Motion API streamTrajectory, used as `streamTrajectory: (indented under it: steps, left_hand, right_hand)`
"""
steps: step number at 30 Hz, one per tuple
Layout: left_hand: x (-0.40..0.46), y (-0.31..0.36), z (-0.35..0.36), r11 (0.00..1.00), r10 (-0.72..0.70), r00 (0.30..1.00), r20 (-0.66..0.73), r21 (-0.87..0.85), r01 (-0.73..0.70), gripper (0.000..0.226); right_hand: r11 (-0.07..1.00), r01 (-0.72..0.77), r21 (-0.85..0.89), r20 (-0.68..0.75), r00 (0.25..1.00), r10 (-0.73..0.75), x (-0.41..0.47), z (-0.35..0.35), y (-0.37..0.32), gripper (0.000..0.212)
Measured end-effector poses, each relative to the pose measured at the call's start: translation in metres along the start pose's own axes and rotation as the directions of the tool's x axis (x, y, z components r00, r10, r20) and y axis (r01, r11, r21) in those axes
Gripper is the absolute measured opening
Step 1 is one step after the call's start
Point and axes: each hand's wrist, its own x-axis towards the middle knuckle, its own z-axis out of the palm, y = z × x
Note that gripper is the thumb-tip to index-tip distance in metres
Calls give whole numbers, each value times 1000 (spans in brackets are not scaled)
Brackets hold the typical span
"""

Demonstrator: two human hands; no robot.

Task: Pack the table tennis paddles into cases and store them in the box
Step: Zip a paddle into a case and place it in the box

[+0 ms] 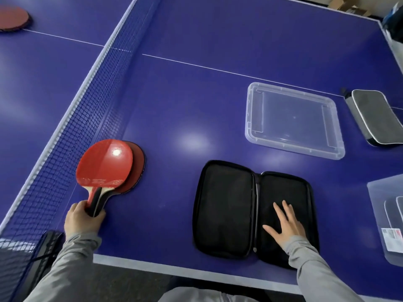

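Note:
My left hand [84, 219] grips the handle of a red paddle [104, 163] near the net, its blade lying over a second red paddle [137, 165] on the blue table. A black case [224, 208] lies unzipped and spread flat near the front edge. My right hand [284, 223] presses flat, fingers straight, on the case's right half. A grey zipped case [374, 116] lies at the right. Further back sits a clear plastic lid or tray [293, 119]. At the right edge is a clear box [387, 219] with cases inside.
The net [87, 101] runs diagonally from the near left to the far middle. Another red paddle [13, 18] lies beyond it at the far left. The net clamp [46, 247] sits by my left sleeve. Cardboard boxes [349, 6] stand past the table's far corner.

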Motion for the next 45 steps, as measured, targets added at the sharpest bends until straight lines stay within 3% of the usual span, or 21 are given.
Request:
streamTrajectory:
  steps: [13, 27, 33, 45]
  left_hand:
    - [-25, 21, 9, 990, -8, 996, -88, -140, -4, 27]
    - [-64, 76, 21, 974, 83, 987, -135, -200, -109, 23]
    - [-118, 131, 44, 952, 152, 982, -114, -250, -176, 23]
    - [-278, 224, 128, 918, 237, 971, -17, -322, -230, 24]
  right_hand:
    - [1000, -7, -4, -14, 1000, 7, 2, 1, 0, 80]
    - [999, 2, 40, -79, 997, 1, -5, 2, 14, 82]
    - [999, 14, 44, -121, 993, -8, -2, -10, 47, 84]
    - [995, 54, 82, -58, 997, -49, -8, -6, 124, 81]
